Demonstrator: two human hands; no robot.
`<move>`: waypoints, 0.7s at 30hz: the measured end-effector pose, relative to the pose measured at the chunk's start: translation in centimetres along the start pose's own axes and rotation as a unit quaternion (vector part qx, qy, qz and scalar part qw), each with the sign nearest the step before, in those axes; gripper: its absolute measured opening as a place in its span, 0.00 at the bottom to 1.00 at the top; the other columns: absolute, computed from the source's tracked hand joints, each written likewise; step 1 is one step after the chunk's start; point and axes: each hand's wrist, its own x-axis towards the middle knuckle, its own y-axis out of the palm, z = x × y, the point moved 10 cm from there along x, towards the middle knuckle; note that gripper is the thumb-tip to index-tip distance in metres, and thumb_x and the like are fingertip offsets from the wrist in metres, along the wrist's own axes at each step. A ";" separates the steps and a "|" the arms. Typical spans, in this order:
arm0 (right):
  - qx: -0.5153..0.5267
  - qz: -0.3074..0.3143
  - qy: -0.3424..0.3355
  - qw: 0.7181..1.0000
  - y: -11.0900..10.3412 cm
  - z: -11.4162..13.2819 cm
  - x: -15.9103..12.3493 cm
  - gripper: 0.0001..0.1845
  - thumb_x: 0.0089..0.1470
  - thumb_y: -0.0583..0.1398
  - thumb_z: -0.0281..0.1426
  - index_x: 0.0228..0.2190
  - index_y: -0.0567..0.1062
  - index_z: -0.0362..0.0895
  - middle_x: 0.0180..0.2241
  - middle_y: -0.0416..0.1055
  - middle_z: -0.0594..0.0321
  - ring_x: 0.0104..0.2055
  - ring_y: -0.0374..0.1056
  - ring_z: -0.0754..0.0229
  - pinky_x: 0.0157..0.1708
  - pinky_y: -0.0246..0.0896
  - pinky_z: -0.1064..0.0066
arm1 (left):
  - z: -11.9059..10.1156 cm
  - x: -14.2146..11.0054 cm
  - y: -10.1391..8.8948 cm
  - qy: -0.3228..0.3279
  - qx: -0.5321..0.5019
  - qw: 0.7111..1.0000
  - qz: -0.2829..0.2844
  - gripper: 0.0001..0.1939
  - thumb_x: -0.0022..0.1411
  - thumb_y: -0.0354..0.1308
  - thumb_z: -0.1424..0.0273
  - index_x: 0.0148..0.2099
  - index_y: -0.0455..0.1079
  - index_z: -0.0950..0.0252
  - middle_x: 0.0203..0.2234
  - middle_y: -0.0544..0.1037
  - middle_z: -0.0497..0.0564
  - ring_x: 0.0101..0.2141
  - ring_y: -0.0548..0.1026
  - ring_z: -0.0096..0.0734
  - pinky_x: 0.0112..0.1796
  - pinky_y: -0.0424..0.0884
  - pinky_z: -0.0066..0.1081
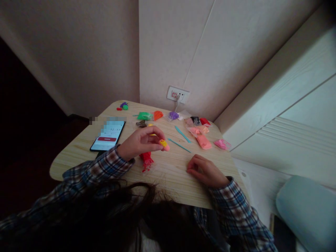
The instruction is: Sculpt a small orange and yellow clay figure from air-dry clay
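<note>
Between the thumb and fingertips of my left hand [144,141] is a small yellow and pink modelling clay piece [164,144], raised above the table. Below that hand lies a red clay packet [147,161] in crumpled clear wrap. My right hand [206,170] rests on the table's right side, fingers curled in toward the thumb; whatever its fingertips may hold is too small or hidden to see. Beyond the hands lie a thin blue clay tool [179,145] and a wider blue clay knife [182,134].
Clay packets in green [145,116], orange [158,115], purple [173,116] and pink [204,141] lie along the table's [78,154] back and right. A lit phone [108,135] is at left. Small clay lumps [125,107] sit in the far left corner. A wall socket [178,94] holds a plug.
</note>
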 end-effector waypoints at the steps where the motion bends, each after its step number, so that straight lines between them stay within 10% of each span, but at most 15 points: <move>1: 0.003 -0.005 -0.001 1.000 0.0 -0.2 -0.2 0.04 0.50 0.57 0.28 0.26 0.70 0.43 0.28 0.66 0.62 0.28 0.64 0.64 0.29 0.62 0.71 | -0.5 -0.3 0.1 0.010 0.001 1.000 -0.006 0.10 0.50 0.64 0.74 0.35 0.66 0.67 0.27 0.75 0.48 0.32 0.77 0.29 0.34 0.72 0.28; 8: 0.003 -0.051 -0.014 0.999 -0.6 -0.5 -1.3 0.07 0.52 0.56 0.31 0.25 0.71 0.43 0.26 0.67 0.62 0.28 0.63 0.63 0.30 0.59 0.69 | -3.3 -1.6 1.6 0.099 0.040 0.994 -0.018 0.08 0.51 0.62 0.76 0.34 0.66 0.67 0.28 0.70 0.48 0.29 0.74 0.26 0.29 0.73 0.25; 13: 0.097 -0.181 -0.096 0.974 -4.8 3.8 -1.2 0.06 0.53 0.57 0.30 0.26 0.69 0.44 0.25 0.66 0.64 0.29 0.62 0.63 0.31 0.59 0.68 | -6.5 -2.6 2.6 0.215 0.117 0.967 -0.071 0.09 0.50 0.62 0.77 0.34 0.66 0.66 0.28 0.69 0.47 0.30 0.70 0.24 0.32 0.72 0.26; 21: 0.228 -0.510 -0.207 0.803 -10.7 10.9 -2.8 0.09 0.55 0.55 0.37 0.25 0.67 0.47 0.23 0.60 0.66 0.28 0.61 0.62 0.27 0.58 0.66 | -9.3 -4.8 3.5 0.360 0.194 0.899 -0.154 0.12 0.50 0.62 0.77 0.38 0.67 0.63 0.29 0.69 0.48 0.31 0.69 0.28 0.31 0.69 0.31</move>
